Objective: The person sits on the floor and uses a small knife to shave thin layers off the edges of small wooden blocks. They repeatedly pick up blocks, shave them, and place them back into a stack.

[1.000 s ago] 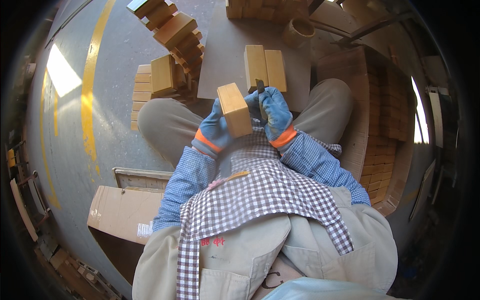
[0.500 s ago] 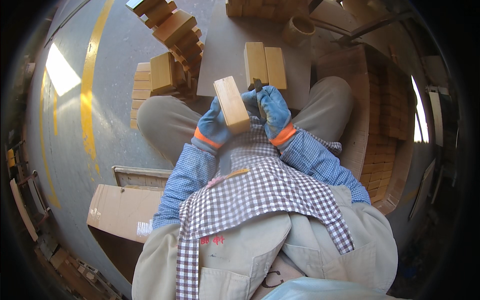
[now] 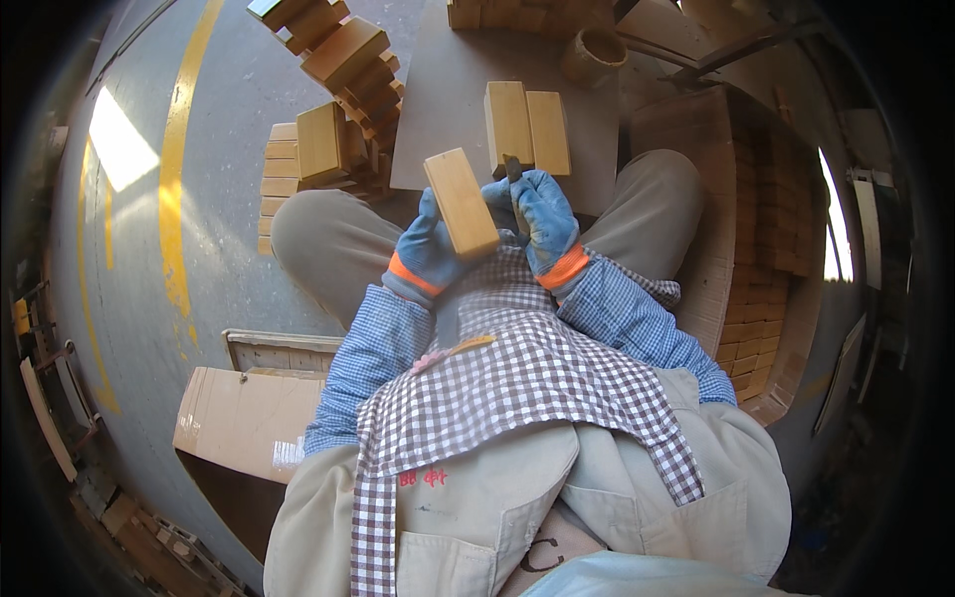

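A pale wooden block point(image 3: 462, 204), long and box-shaped, is tilted upright in front of my lap. My left hand point(image 3: 426, 247), in a blue glove with an orange cuff, is closed round its left side and lower end. My right hand point(image 3: 547, 221), gloved the same way, grips a dark, narrow, flat tool point(image 3: 513, 169) whose upper end sticks up past the fingers; its kind cannot be made out. Just beyond the right hand, a wooden block point(image 3: 508, 127) and a second wooden block point(image 3: 548, 132) stand side by side on the grey board point(image 3: 438, 109).
Stacked wooden blocks point(image 3: 343, 55) rise at the far left. A brown tub point(image 3: 594, 57) sits on the board's far right. To my right stands a large cardboard box point(image 3: 686, 199) packed with blocks; an opened cardboard box point(image 3: 239, 418) is at near left.
The block in my left hand has turned slightly, so its broad face looks more evenly yellow. Both hands stay nearly in place.
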Demonstrator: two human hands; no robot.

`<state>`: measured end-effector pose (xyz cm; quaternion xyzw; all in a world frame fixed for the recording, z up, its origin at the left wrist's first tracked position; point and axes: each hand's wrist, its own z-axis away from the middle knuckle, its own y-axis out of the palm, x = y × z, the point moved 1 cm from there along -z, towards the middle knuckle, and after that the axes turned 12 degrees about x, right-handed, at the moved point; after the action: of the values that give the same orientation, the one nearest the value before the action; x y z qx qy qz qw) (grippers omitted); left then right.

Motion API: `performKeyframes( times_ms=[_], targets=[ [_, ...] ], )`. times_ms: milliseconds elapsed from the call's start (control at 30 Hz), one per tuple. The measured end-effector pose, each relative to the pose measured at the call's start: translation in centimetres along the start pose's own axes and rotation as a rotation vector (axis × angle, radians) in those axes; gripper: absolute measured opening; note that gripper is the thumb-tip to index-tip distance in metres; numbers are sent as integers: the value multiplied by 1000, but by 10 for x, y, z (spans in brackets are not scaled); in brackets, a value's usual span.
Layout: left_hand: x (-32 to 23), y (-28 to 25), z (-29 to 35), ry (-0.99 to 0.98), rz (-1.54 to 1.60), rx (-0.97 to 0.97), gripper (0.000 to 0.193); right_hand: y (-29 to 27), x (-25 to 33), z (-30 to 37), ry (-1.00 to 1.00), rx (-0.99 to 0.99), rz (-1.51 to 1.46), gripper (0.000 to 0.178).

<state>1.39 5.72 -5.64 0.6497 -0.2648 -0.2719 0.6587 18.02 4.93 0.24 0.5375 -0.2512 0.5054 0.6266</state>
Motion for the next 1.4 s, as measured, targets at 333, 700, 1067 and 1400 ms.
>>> performKeyframes(
  times_ms=[333,700,1067,1400],
  targets=[
    [0,22,1,-19,-699,-237,92,-4,-5,0,-5,-17,12,23],
    [2,11,-3,246,-1587,-201,92,-8,-11,0,-35,36,-111,17],
    [3,17,-9,261,-1655,-159,67,-8,-9,0,-35,48,-109,17],
    [-22,30,-9,222,-1594,-308,100,-3,0,-1,-18,97,-66,21]
  ],
)
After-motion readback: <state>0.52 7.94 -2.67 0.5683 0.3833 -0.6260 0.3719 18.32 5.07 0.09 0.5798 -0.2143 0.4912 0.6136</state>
